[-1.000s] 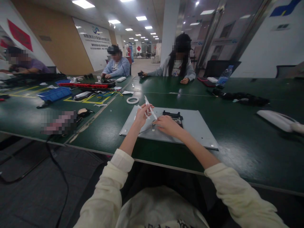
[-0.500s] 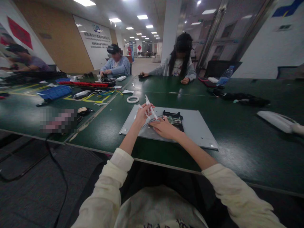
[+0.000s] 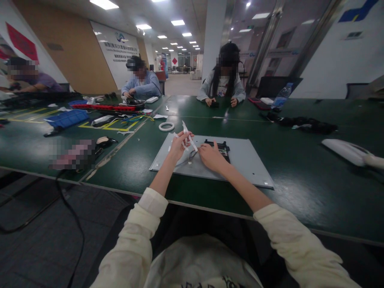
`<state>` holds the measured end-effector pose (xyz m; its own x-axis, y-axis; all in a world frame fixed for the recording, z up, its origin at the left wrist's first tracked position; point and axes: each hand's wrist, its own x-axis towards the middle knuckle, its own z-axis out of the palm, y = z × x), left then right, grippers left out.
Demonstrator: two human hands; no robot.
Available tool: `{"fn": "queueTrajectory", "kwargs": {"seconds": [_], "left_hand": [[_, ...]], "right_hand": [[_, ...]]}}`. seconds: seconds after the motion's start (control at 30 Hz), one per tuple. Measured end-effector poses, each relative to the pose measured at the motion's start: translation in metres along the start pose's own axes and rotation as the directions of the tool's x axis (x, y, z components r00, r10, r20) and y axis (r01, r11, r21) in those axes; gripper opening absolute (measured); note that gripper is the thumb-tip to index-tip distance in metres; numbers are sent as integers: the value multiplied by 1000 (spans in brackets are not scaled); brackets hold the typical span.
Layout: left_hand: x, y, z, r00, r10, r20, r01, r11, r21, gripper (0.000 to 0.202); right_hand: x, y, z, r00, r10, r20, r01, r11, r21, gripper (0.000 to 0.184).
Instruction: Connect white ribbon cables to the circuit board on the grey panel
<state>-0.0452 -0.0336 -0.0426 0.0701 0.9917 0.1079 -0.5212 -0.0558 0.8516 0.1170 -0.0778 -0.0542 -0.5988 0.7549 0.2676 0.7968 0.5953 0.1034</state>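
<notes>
A grey flat panel point(image 3: 249, 164) lies on the green table before me. Above its left part, my left hand point(image 3: 179, 145) is closed on several thin white strips point(image 3: 192, 143) that look like tape, sticking out past the fingers. My right hand point(image 3: 212, 158) rests over the middle of the panel, fingers curled together and thumb raised; whatever is at its fingertips is hidden. Thin grey cables point(image 3: 191, 155) run over the panel between the two hands. Behind the right hand, a black frame point(image 3: 225, 145) with a circuit board is partly covered.
A white tape roll point(image 3: 166, 126) lies beyond the panel. To the left are a blue tray point(image 3: 67, 119), a wrench point(image 3: 126, 132) and loose wires. On the right lie a white device point(image 3: 343, 152), a black bundle point(image 3: 303, 122) and a water bottle point(image 3: 282, 97). Co-workers sit opposite.
My right hand has shifted slightly away from the cables toward the circuit board, its fingers now more curled. The left hand keeps the white strips. Opposite, a co-worker's hand has drawn a black object closer.
</notes>
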Motion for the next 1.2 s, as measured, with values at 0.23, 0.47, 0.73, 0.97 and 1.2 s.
{"fn": "queueTrajectory", "kwargs": {"seconds": [0.23, 0.47, 0.73, 0.97, 1.2], "left_hand": [[-1, 1, 1, 1000, 0, 15, 0, 1000, -10, 17], [-2, 2, 2, 1000, -2, 13, 2, 1000, -14, 15], [0, 0, 1, 1000, 1, 14, -1, 1000, -15, 17], [-3, 3, 4, 1000, -22, -19, 22, 1000, 6, 17], [-3, 3, 4, 999, -31, -10, 31, 1000, 2, 16]], "right_hand": [[-2, -9, -3, 1000, -24, 9, 24, 999, -38, 37], [-2, -13, 0, 999, -30, 19, 31, 999, -29, 38], [-3, -12, -2, 995, 94, -22, -94, 995, -30, 41], [-7, -15, 3, 968, 251, 26, -251, 968, -15, 54], [-6, -14, 4, 976, 197, 93, -203, 977, 66, 60]]}}
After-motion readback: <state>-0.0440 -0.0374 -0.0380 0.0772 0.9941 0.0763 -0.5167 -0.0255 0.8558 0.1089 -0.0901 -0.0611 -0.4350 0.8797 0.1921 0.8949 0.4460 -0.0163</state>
